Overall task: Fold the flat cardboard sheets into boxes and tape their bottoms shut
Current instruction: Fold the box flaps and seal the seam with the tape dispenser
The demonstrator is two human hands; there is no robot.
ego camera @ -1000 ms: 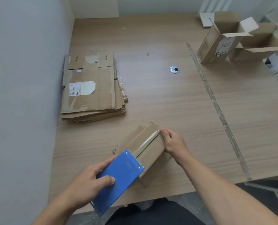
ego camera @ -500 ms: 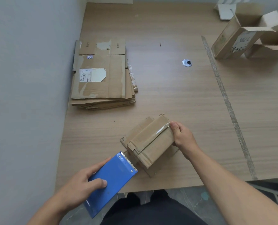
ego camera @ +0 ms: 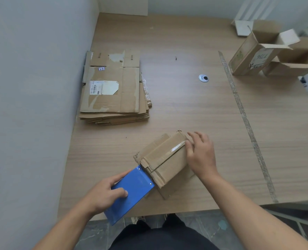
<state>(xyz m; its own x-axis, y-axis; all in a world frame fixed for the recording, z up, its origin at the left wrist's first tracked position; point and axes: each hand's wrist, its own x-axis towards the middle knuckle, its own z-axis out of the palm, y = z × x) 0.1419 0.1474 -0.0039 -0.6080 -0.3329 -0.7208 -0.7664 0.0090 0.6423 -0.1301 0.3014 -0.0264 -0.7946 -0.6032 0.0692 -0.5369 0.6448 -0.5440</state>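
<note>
Near the front edge of the pale wood surface (ego camera: 185, 109), right in front of you, lies the small brown cardboard box (ego camera: 165, 159), set at a slant with its taped side up. A strip of clear tape (ego camera: 174, 150) runs along the seam between its closed flaps.

Your right hand (ego camera: 201, 156) rests on the box's far right end. Its fingers are loosely straight and spread, they lie over the end of the tape, and they grasp nothing. Your left hand (ego camera: 104, 193) grips the blue metal tape dispenser (ego camera: 131, 192), with the thumb on its flat top and the fingers curled round its left side. The dispenser's riveted end touches the box's near left end.

Farther back on your left, against the grey wall (ego camera: 32, 87), sits the stack of flat brown cardboard sheets (ego camera: 113, 87). The top sheet bears a white label (ego camera: 102, 87).

A round metal grommet (ego camera: 203, 78) is set into the surface past the middle. At the far right corner stand open cardboard boxes (ego camera: 248, 56), well apart from the one under your hands, with their flaps up.
</note>
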